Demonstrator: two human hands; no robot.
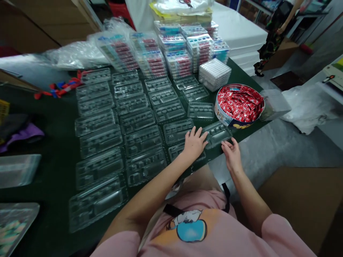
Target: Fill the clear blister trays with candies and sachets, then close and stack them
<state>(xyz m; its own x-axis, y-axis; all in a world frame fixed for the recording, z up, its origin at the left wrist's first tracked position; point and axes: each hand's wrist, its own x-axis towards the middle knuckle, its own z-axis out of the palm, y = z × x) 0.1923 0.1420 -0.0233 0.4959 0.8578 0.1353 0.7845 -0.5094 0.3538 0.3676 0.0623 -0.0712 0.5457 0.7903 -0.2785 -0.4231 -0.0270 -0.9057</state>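
Clear plastic trays (100, 140) lie in rows over the dark green table. My left hand (194, 143) rests with fingers spread at the left end of one clear tray (217, 134), near the table's front edge. At that tray's right corner, my right hand (232, 151) pinches the edge between thumb and fingers. Just behind the tray stands a round tin (224, 116) full of small red packets (241, 103). Another clear tray (200, 110) lies left of the tin. The tray compartments look bare.
Stacks of filled blister packs (151, 62) line the table's back, beside a block of stacked white trays (214, 74). Red and blue items (63, 87) lie at the back left, a metal tray (32, 214) at the front left. A person (276, 32) stands at the far right.
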